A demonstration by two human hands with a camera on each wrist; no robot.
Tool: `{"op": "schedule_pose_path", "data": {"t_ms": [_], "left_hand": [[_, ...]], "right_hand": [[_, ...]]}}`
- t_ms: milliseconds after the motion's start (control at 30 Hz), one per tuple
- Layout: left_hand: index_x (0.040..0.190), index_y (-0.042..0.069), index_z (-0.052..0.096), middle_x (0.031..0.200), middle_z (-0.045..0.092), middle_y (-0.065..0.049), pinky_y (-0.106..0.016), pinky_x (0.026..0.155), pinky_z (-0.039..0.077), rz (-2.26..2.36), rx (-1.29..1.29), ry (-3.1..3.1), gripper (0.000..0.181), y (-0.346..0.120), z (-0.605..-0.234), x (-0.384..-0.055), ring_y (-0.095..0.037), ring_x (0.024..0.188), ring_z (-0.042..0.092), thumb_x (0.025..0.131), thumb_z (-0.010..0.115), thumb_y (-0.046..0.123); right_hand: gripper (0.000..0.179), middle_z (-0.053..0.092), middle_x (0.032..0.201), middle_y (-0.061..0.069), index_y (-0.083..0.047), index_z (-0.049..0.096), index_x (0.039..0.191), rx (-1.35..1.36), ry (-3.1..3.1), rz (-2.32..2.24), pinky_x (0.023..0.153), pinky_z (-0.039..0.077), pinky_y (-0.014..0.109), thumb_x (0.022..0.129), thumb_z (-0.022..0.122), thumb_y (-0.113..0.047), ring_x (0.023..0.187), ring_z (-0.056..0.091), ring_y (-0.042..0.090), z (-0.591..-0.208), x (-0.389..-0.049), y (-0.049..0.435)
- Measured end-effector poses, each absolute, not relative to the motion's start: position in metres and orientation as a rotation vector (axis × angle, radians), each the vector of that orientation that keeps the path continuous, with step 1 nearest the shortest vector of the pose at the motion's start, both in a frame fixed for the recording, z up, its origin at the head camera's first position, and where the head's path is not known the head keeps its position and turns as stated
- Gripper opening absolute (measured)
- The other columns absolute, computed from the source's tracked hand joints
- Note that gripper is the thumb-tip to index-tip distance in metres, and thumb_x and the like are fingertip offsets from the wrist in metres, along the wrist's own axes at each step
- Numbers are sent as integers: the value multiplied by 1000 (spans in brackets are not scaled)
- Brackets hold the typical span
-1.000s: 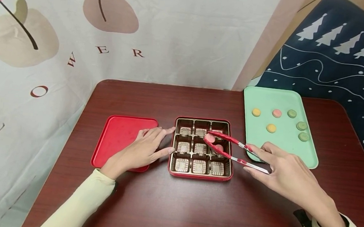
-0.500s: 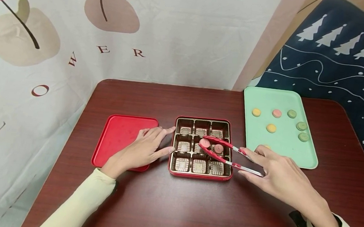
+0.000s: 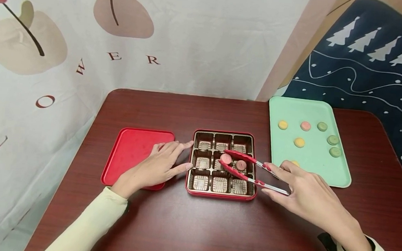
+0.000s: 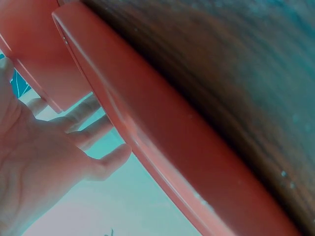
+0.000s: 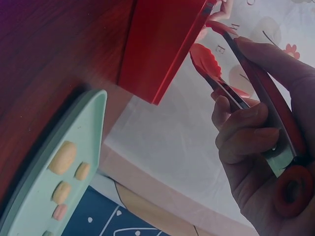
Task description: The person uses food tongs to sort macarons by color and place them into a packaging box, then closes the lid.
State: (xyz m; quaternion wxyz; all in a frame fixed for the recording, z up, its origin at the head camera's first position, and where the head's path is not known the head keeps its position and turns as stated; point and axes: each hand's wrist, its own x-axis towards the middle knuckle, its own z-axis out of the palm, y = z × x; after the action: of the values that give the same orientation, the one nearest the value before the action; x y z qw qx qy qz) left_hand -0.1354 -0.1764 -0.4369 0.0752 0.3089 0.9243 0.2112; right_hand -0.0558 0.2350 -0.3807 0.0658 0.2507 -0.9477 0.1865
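In the head view, a red box (image 3: 220,196) with a gold divided insert stands mid-table. My left hand (image 3: 162,162) reaches over the red lid (image 3: 128,151), fingers extended, index fingertip and thumb tip at the box's left rim. My right hand (image 3: 309,193) grips red-tipped metal tongs (image 3: 254,171), also seen in the right wrist view in the right hand (image 5: 256,142). Their spread tips lie either side of a pink macaron (image 3: 225,158) at the centre compartment. A darker pink macaron (image 3: 241,165) sits in the compartment to its right, between the tong arms.
A mint green tray (image 3: 316,170) lies right of the box, partly behind my right hand. It bears yellow macarons (image 3: 299,142), green macarons (image 3: 333,140) and a pink macaron (image 3: 305,126). A white printed cloth (image 3: 207,39) hangs behind the table (image 3: 199,231).
My right hand has brought the tongs and pink macaron left and toward me, from the upper right compartments to the centre one. It has barely moved in the last half second. The left hand stays put.
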Motion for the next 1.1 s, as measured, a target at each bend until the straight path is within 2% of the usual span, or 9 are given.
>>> {"op": "schedule_pose_path", "data": {"t_ms": [333, 567, 767, 933, 1100], "left_hand": [[166, 14, 42, 149, 56, -9, -61, 111, 29, 652, 940, 2769, 70, -174, -438, -136, -31, 142, 49, 110, 61, 52], [166, 15, 42, 153, 54, -8, -61, 111, 29, 647, 939, 2769, 71, -176, -438, -135, -29, 142, 48, 110, 61, 53], [165, 17, 42, 160, 50, -6, -58, 113, 27, 639, 918, 2754, 70, -178, -439, -136, -25, 145, 46, 109, 61, 56], [166, 17, 41, 159, 50, -6, -59, 112, 27, 656, 911, 2750, 72, -177, -438, -135, -26, 145, 45, 109, 61, 56], [166, 17, 42, 156, 52, -7, -59, 111, 27, 658, 922, 2753, 71, -178, -438, -136, -28, 142, 47, 109, 62, 54]], "right_hand": [[67, 59, 100, -3, -12, 77, 139, 712, -2876, 551, 47, 35, 23, 80, 99, -34, 60, 41, 2, -380, -54, 240], [70, 62, 104, -1, -9, 77, 137, 638, -2849, 559, 49, 41, 24, 75, 101, -29, 67, 50, 8, -380, -55, 254], [73, 59, 98, -2, -3, 76, 137, 513, -2862, 557, 48, 37, 25, 75, 102, -31, 67, 46, 10, -379, -55, 267], [76, 59, 96, 1, 2, 74, 136, 482, -2835, 524, 51, 37, 27, 72, 103, -27, 71, 48, 14, -383, -60, 282], [74, 57, 93, 4, 5, 74, 135, 427, -2815, 503, 50, 36, 28, 72, 102, -23, 68, 44, 15, -388, -62, 297]]}}
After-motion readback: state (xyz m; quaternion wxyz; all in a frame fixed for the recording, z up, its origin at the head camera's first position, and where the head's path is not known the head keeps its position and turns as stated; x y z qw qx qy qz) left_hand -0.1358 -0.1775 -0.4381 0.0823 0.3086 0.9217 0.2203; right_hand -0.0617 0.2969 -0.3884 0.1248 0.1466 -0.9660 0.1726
